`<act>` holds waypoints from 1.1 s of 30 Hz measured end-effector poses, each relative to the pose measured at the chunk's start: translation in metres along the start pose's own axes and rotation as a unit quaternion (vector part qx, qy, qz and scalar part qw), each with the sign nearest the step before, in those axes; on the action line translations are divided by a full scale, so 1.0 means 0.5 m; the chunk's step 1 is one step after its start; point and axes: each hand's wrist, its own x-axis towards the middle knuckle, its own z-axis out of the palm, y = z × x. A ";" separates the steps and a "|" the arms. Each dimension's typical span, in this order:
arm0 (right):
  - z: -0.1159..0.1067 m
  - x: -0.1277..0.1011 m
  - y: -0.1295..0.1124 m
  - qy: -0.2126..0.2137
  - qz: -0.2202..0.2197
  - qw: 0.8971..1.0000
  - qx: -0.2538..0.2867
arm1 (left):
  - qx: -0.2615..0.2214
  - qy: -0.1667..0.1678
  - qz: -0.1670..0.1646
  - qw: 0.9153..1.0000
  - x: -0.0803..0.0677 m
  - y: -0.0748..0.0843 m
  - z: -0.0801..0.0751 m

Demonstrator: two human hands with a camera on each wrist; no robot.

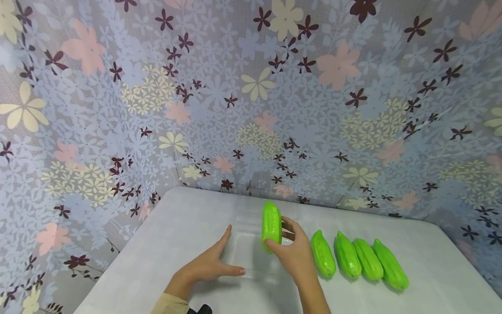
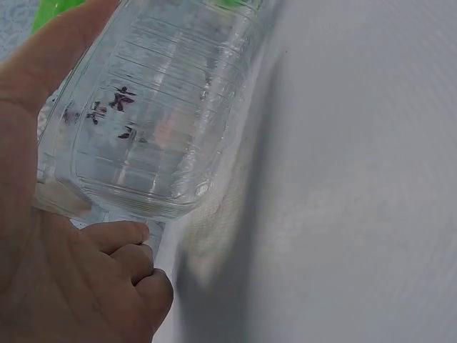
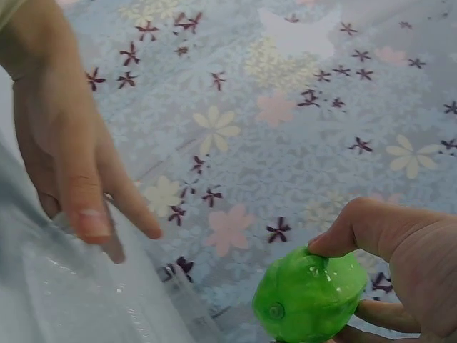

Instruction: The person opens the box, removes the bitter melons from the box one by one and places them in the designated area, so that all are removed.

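While the right hand (image 1: 296,253) grips a green gourd (image 1: 271,225) upright by fingers and thumb, left hand (image 1: 209,263) flat-fingered against a clear plastic container (image 2: 153,114) beside it, four more gourds (image 1: 358,259) lying just right of the holding hand.

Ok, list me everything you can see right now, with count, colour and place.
Held gourd: one, bright green, upright over the clear container, gripped by the right hand.
Row of gourds: four, bright green, lying side by side on the table right of the right hand.
Clear plastic container: one, transparent and ribbed, on the table between the hands.
Table: one, white, across the lower part of the view.
Floral backdrop: one, grey-blue with pink, cream and dark flowers, behind and beside the table.
Left hand: against the container's left side, fingers straight.
Right hand: holds the upright gourd.
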 end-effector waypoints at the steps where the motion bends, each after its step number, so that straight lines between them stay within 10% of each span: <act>1: -0.005 0.002 0.000 0.002 0.001 1.000 0.000 | 0.001 0.001 0.000 1.000 0.000 0.001 0.000; 33: -0.195 0.028 0.063 0.033 0.123 0.992 -0.021 | -0.007 -0.002 -0.003 1.000 -0.001 0.004 0.000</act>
